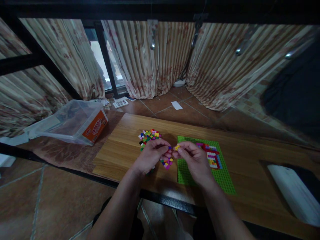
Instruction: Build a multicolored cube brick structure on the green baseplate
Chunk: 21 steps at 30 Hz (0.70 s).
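The wooden tabletop [255, 163] keeps loose building bricks [150, 134] and a green studded baseplate [183, 175] apparently within reach. The right hand [197, 161] pinches a yellow brick [177, 147] by the baseplate's left edge; the left hand's [152, 156] grip cannot be determined.

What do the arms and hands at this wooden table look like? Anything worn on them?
They are human: an ungloved left hand and an ungloved right hand, with no watch or bracelet visible. The sleeveless left forearm and right forearm taper to the wrists and show no cables or markings.
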Tool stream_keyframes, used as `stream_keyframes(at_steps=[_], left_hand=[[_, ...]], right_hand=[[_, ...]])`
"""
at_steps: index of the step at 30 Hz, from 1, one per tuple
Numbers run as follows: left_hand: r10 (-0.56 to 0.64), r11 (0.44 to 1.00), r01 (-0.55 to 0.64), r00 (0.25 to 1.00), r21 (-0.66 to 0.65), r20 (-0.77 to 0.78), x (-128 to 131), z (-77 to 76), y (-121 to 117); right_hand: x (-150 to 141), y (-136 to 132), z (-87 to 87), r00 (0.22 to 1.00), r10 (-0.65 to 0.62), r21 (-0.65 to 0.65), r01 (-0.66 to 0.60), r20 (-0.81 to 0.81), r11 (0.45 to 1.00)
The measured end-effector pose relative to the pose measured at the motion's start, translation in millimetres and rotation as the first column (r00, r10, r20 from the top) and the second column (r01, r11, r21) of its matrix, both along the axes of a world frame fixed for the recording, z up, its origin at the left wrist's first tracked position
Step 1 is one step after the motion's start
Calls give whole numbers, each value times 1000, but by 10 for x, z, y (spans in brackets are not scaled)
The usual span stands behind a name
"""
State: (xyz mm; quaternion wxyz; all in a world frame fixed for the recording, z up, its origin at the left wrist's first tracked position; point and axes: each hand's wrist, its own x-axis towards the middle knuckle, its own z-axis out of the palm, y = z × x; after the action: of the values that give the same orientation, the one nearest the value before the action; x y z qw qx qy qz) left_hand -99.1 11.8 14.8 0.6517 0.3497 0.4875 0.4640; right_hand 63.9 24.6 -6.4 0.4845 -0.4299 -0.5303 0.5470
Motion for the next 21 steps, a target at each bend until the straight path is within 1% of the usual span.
stream_keyframes(at_steps=[3, 5, 7, 9, 10, 11, 13, 15, 17, 21], left_hand=[[6, 1000, -6, 999, 0, -38, 4, 3, 3], [13, 1000, -13, 998, 12, -62, 2, 16, 6], [17, 1000, -15, 997, 25, -74, -3, 31, 10], [16, 999, -14, 997, 29, -77, -11, 41, 14], [15, 1000, -13, 997, 27, -79, -15, 42, 17], [13, 1000, -11, 997, 27, -81, -19, 40, 20], [10, 999, -7, 996, 33, -91, -27, 30, 26], [13, 999, -9, 995, 40, -104, -36, 18, 29], [21, 999, -16, 993, 42, -115, -45, 10, 28], [39, 998, -31, 989, 56, -140, -65, 11, 24]], right_hand=[[135, 62, 22, 995, -90, 24, 89, 33, 996], [315, 127, 43, 977, -198, 52, 194, 78, 980], [561, 199, 67, 931, -345, 92, 335, 118, 938], [830, 258, 87, 852, -484, 181, 454, 198, 873], [953, 278, 93, 811, -529, 236, 479, 250, 845], [1056, 291, 93, 776, -554, 293, 477, 301, 829], [1185, 299, 79, 732, -543, 382, 403, 411, 832], [1212, 296, 49, 716, -495, 405, 314, 493, 859], [1177, 292, 12, 725, -438, 368, 269, 531, 890], [1122, 293, -49, 766, -348, 241, 256, 540, 936]])
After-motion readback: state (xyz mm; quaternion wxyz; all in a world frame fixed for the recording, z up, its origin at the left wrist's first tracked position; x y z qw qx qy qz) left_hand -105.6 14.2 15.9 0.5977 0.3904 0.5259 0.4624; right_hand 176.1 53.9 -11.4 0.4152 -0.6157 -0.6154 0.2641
